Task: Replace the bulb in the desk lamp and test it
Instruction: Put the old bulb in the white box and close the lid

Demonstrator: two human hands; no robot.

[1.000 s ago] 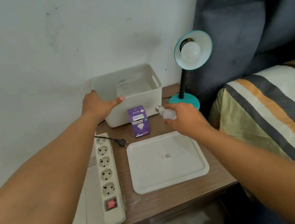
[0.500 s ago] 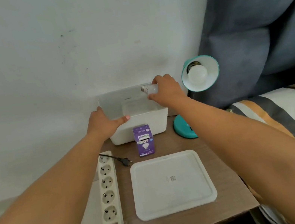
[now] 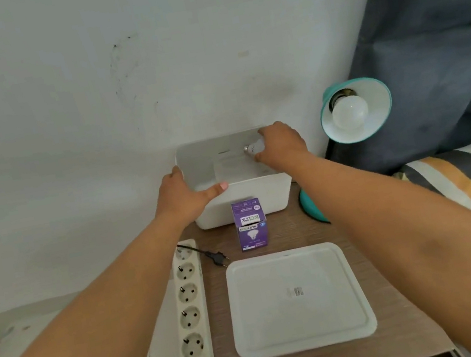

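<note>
Over the bin [image 3: 262,195], a loose bulb [image 3: 255,147] is held in the curled right hand [image 3: 283,146], the rim gripped by the left hand [image 3: 182,197]; a fitted bulb [image 3: 350,112] is seated unlit in the lamp [image 3: 378,118], the plug [image 3: 218,258] laid unplugged beside the strip [image 3: 191,312], so whether testing is done cannot be told.

A loose bulb [image 3: 255,147], metal cap leftward, is apparently over the bin [image 3: 247,201]; a fitted bulb [image 3: 350,114] fills the teal lamp [image 3: 379,99].
</note>
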